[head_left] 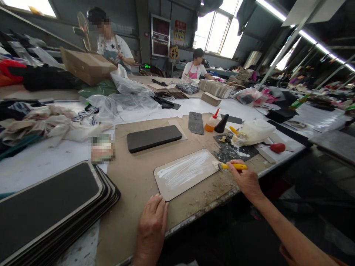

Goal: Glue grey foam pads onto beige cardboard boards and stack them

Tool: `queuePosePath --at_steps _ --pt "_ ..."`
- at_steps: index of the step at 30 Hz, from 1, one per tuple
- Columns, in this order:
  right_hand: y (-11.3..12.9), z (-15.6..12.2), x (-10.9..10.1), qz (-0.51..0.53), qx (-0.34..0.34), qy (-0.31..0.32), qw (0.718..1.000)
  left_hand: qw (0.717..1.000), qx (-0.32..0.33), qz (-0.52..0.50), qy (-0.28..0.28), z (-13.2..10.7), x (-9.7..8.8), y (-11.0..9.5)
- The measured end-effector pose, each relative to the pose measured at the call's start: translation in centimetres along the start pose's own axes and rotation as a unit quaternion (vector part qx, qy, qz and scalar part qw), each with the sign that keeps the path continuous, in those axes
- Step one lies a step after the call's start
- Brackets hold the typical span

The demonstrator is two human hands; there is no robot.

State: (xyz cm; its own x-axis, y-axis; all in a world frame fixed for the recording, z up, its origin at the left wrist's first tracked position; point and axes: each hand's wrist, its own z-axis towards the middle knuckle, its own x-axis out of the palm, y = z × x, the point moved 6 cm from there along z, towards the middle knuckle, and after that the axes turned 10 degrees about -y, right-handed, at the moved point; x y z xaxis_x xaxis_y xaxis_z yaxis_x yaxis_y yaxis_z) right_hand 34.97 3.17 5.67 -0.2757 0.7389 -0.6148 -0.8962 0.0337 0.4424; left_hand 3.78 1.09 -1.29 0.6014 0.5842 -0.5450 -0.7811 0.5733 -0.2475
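Observation:
A beige panel with rounded corners and a dark edge (170, 192) lies on the brown board, streaked with a wet white coating. My right hand (246, 181) is closed around the yellow handle of a brush (234, 166). Its whitened bristles touch the panel's right end. At the panel's near left corner, the fingertips of my left hand (152, 221) rest on the edge, fingers stretched out and close together. Behind the panel sits a dark padded slab (155, 137). A stack of similar dark panels (52, 199) stands at the left.
Brown board (130, 218) covers this part of the table. An orange-filled bottle (211, 122), a black cone-shaped object (222, 124) and a white plastic container (256, 132) stand behind on the right. Cloth scraps (50, 123) lie left. Two people work across the table, near a cardboard box (85, 66).

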Motion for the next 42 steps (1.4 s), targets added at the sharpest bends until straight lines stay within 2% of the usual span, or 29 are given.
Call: queuePosePath --at_steps 2,5,9,12,14,17,20,23,28,31,33,37,39,42 --pt "-0.9 0.5 -0.7 -0.027 -0.01 -0.01 1.0 1.0 -0.002 0.002 -0.012 0.0 -0.1 0.0" --pt "-0.4 0.7 -0.9 -0.025 -0.037 -0.012 0.999 1.0 0.004 0.004 -0.009 0.0 -0.1 -0.1" --pt "0.2 1.8 0.1 0.003 -0.069 -0.014 0.998 1.0 0.011 -0.001 0.002 -0.2 -0.1 -0.1" --pt "1.0 2.0 1.4 0.033 -0.093 0.012 0.995 1.0 0.001 -0.001 -0.001 -0.4 -0.1 0.1" --pt "2.8 0.9 1.8 0.067 -0.114 0.038 0.99 1.0 -0.002 -0.002 0.001 -0.5 0.0 0.3" --pt "7.0 -2.5 1.7 0.161 -0.136 0.094 0.973 1.0 0.01 0.003 0.01 -0.6 0.0 0.3" --pt "10.4 -5.1 1.4 0.245 -0.121 0.137 0.952 1.0 0.02 0.005 0.023 -0.7 -0.1 0.1" --pt "12.1 -5.2 1.9 0.278 -0.128 0.115 0.945 1.0 0.003 -0.001 0.029 -0.7 -0.2 0.1" --pt "14.1 -4.4 5.7 0.28 -0.206 0.106 0.932 0.998 -0.027 -0.014 0.054 -0.4 -0.3 0.1" --pt "15.6 -5.0 6.8 0.269 -0.246 0.121 0.923 0.998 -0.023 -0.011 0.053 -0.2 -0.5 -0.1" --pt "16.6 -6.0 6.4 0.276 -0.274 0.146 0.909 0.998 -0.031 -0.006 0.056 -0.3 -0.5 0.0" --pt "17.6 -8.0 3.7 0.301 -0.289 0.195 0.888 0.996 -0.017 0.003 0.089 -0.8 -0.2 -0.1" --pt "16.9 -8.4 2.4 0.31 -0.265 0.204 0.89 0.995 -0.001 0.006 0.098 -1.0 -0.1 -0.2" --pt "14.4 -7.8 1.4 0.309 -0.199 0.193 0.91 0.996 0.001 0.009 0.084 -1.0 -0.2 -0.1"
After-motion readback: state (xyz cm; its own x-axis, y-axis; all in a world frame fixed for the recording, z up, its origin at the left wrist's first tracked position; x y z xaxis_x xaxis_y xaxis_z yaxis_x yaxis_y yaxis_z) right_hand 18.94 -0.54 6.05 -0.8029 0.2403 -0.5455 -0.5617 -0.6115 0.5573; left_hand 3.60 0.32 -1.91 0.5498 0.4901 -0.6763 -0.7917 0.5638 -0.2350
